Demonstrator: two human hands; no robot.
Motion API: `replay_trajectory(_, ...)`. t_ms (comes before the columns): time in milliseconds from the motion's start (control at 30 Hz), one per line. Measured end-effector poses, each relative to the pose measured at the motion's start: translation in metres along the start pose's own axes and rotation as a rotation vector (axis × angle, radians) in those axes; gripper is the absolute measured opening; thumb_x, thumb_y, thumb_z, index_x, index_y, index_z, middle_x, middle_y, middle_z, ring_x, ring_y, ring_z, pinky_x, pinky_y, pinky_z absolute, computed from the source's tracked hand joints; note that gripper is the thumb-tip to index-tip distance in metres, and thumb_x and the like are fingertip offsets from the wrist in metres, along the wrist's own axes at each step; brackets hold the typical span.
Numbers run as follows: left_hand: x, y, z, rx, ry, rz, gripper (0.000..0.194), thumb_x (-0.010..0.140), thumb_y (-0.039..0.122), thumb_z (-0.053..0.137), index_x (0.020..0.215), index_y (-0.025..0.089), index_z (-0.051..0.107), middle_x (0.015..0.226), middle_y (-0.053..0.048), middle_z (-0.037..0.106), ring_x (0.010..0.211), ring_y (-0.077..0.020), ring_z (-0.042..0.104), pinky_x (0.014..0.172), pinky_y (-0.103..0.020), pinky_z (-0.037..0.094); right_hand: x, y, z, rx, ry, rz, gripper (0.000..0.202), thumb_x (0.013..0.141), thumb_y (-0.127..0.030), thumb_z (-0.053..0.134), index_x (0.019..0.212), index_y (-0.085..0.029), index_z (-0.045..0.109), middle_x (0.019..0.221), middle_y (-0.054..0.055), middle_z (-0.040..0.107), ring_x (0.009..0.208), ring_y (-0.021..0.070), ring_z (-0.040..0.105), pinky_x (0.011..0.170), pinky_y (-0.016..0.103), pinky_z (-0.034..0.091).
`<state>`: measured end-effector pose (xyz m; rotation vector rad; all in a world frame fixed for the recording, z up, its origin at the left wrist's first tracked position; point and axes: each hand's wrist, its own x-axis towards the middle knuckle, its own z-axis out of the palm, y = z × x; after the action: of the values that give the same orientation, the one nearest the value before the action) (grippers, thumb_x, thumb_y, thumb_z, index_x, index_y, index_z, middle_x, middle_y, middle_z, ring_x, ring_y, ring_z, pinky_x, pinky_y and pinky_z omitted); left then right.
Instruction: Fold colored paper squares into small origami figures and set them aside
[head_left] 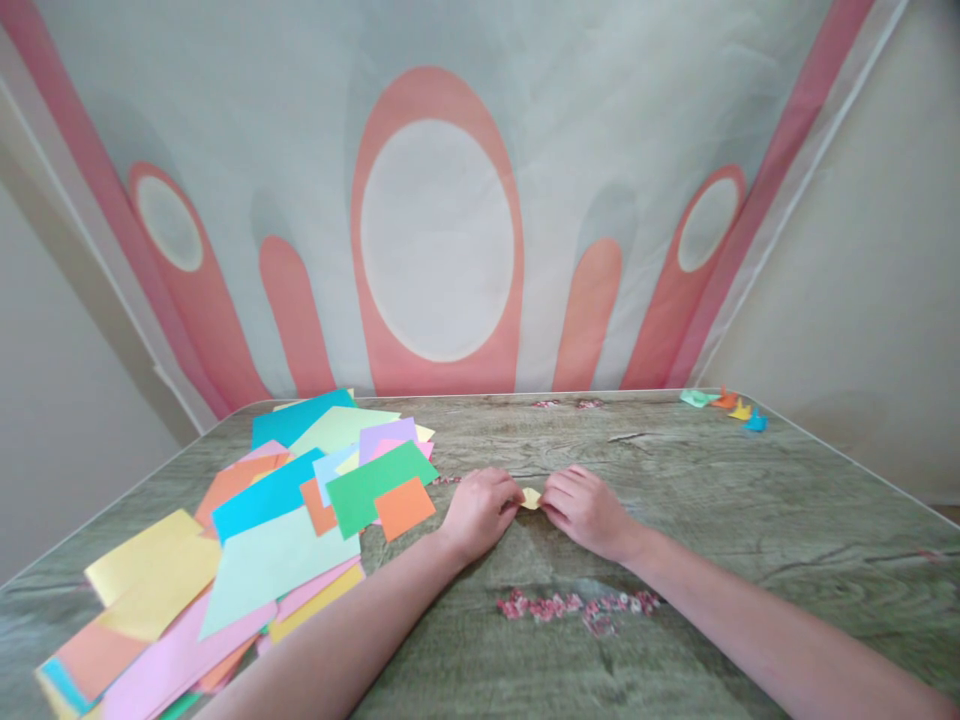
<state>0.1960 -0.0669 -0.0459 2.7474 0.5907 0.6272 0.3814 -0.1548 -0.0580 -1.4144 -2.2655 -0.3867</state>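
Note:
Between my two hands, over the middle of the table, is a small pale yellow piece of folded paper (531,498). My left hand (484,512) pinches its left end, with fingers curled and pressed together. At the right end, the fingertips of my right hand (585,512) are closed on the same paper. Fingers cover both ends, so its full folded shape is hidden. Just left of my left hand lies an orange paper sheet (406,510), overlapping a green sheet (379,488).
A spread pile of coloured paper, including a pale mint sheet (277,565), covers the left of the wood-patterned table (720,620). Several small folded paper figures, one blue (757,421), stand at the far right corner. Behind rises a pink-and-grey backdrop (439,240).

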Motion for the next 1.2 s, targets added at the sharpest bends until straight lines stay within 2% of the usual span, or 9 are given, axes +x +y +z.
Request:
replay_trajectory(200,0.001,-0.001,-0.003,-0.054,-0.052,0.036,0.011,0.08,0.016,0.053,0.079,0.02,0.062,0.081,-0.003,0.061,0.081,-0.0164,0.055,0.074,-0.026,0.04,-0.003,0.002,0.002,0.102,-0.021,0.057,0.016,0.087,-0.019,0.048,0.077,-0.019,0.061,0.076,0.005,0.06,0.075,0.0162,0.052,0.071,0.03,0.036)
replay_trajectory(433,0.001,-0.002,-0.006,-0.158,-0.085,0.058,0.016,0.084,0.028,0.052,0.081,0.02,0.066,0.084,-0.004,0.061,0.082,-0.0162,0.056,0.077,-0.026,0.041,-0.003,0.007,0.001,0.284,0.001,0.105,0.017,0.087,-0.024,0.049,0.079,-0.021,0.064,0.079,0.004,0.06,0.077,0.0165,0.054,0.072,0.03,0.04)
replay_trajectory(600,0.003,-0.007,-0.003,-0.22,-0.064,-0.001,0.019,0.083,0.031,0.053,0.078,0.02,0.067,0.081,-0.003,0.061,0.082,-0.016,0.056,0.078,-0.026,0.041,-0.001,0.012,-0.002,0.436,-0.048,0.184,0.016,0.086,-0.026,0.052,0.079,-0.021,0.066,0.084,0.004,0.058,0.078,0.0159,0.054,0.071,0.029,0.043)
replay_trajectory(833,0.007,-0.015,0.003,-0.326,-0.046,-0.129,0.02,0.079,0.034,0.056,0.073,0.021,0.07,0.083,-0.002,0.062,0.08,-0.0153,0.056,0.078,-0.026,0.042,0.004,0.016,0.0,0.585,-0.072,0.306,0.019,0.083,-0.029,0.055,0.07,-0.019,0.064,0.081,0.003,0.055,0.075,0.0142,0.054,0.069,0.028,0.044)
replay_trajectory(1033,0.009,-0.012,0.009,-0.223,0.01,-0.193,0.019,0.078,0.032,0.056,0.068,0.019,0.067,0.083,-0.003,0.061,0.082,-0.0166,0.056,0.077,-0.027,0.042,0.006,0.016,0.008,0.585,-0.06,0.401,0.02,0.079,-0.024,0.057,0.061,-0.018,0.06,0.08,0.002,0.054,0.073,0.0139,0.054,0.068,0.028,0.044)
replay_trajectory(1200,0.009,-0.01,0.012,-0.113,0.047,-0.193,0.017,0.078,0.029,0.054,0.069,0.018,0.064,0.082,-0.003,0.059,0.081,-0.0169,0.054,0.076,-0.028,0.04,0.007,0.017,0.012,0.551,-0.038,0.457,0.02,0.075,-0.025,0.06,0.056,-0.018,0.057,0.079,0.002,0.053,0.073,0.0145,0.053,0.069,0.03,0.043)
